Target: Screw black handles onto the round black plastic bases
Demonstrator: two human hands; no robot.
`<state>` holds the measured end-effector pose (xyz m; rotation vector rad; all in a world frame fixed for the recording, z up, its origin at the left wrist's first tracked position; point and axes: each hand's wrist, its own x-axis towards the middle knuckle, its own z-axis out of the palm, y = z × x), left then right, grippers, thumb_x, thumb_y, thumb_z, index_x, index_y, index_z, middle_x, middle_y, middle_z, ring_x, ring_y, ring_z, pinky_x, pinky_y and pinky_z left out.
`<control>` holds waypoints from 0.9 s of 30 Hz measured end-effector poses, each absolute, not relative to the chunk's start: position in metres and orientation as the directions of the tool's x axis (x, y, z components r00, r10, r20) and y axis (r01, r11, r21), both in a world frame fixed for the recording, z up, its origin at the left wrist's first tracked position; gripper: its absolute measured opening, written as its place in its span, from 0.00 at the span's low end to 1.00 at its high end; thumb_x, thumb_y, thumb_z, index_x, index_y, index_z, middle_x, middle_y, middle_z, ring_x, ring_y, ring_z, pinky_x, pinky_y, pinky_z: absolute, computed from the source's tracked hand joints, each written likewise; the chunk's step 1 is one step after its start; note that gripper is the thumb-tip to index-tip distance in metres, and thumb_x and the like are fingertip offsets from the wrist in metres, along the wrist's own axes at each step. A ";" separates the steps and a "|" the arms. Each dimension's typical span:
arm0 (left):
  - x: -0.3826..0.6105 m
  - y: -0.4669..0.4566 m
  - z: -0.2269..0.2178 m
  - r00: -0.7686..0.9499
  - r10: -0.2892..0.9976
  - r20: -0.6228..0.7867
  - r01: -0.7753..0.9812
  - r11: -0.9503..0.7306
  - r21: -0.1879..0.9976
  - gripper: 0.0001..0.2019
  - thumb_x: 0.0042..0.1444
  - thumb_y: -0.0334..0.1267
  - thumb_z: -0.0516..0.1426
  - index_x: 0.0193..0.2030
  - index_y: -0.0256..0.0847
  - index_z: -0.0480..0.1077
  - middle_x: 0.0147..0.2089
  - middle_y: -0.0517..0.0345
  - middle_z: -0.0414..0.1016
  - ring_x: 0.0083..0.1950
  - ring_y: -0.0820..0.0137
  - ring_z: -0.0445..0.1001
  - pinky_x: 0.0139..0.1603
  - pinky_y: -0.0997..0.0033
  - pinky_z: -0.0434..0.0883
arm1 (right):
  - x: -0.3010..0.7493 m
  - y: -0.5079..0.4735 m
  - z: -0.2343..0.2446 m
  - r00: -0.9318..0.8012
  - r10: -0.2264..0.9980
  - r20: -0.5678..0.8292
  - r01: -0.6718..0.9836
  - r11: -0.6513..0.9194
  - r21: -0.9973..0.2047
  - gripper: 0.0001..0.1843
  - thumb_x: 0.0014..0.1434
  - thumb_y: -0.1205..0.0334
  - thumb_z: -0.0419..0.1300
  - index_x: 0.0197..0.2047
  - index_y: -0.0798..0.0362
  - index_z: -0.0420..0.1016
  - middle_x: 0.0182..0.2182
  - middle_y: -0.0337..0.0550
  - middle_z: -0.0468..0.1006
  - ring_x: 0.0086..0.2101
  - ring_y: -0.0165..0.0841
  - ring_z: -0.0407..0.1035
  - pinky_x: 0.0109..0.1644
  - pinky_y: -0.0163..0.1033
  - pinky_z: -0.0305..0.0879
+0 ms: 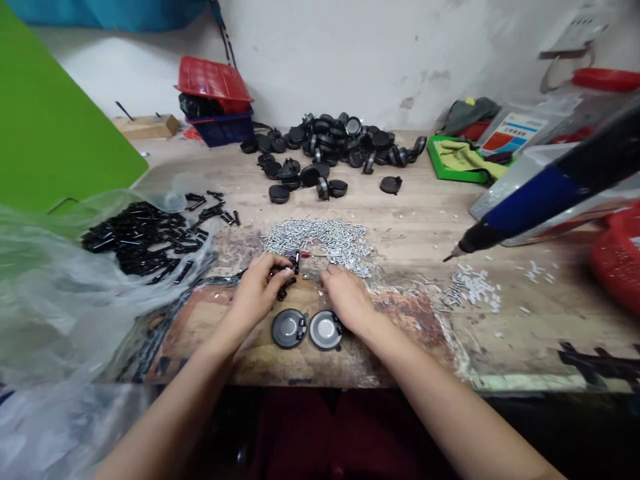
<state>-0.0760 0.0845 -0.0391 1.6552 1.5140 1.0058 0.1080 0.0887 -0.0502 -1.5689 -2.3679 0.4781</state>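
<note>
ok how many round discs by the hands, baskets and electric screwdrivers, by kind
round discs: 2
red plastic baskets: 2
blue plastic basket: 1
electric screwdriver: 1
total: 6

Small-parts assembly workshop. Evidence: scarred wooden workbench (425,220), heaped steel screws (320,243), piled black plastic parts (330,150), electric screwdriver (550,187).
</note>
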 end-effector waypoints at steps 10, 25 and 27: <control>-0.071 0.068 -0.020 0.005 0.998 -0.066 -0.098 0.066 0.993 0.10 0.57 0.42 0.55 0.42 0.40 0.66 0.32 0.60 0.71 0.28 0.74 0.70 0.31 0.72 0.70 | 0.118 0.078 -0.035 -0.155 0.936 0.317 0.424 0.353 -0.834 0.10 0.61 0.70 0.52 0.41 0.52 0.74 0.36 0.41 0.77 0.37 0.31 0.71 0.42 0.37 0.67; -0.018 0.011 -0.003 0.020 0.986 -0.165 -0.321 0.163 0.933 0.08 0.55 0.32 0.59 0.43 0.38 0.71 0.29 0.62 0.72 0.28 0.80 0.70 0.31 0.80 0.69 | 0.112 0.039 -0.015 0.068 0.952 0.298 -0.177 0.306 -0.935 0.10 0.47 0.74 0.68 0.28 0.47 0.80 0.34 0.37 0.74 0.37 0.27 0.71 0.42 0.35 0.68; -0.017 0.009 -0.005 0.013 0.991 -0.133 -0.277 0.131 0.952 0.08 0.56 0.33 0.59 0.43 0.38 0.71 0.28 0.62 0.72 0.28 0.80 0.70 0.31 0.81 0.69 | 0.114 0.037 -0.014 0.048 0.956 0.289 -0.190 0.293 -0.937 0.10 0.47 0.74 0.68 0.28 0.47 0.80 0.35 0.37 0.74 0.37 0.27 0.71 0.42 0.35 0.69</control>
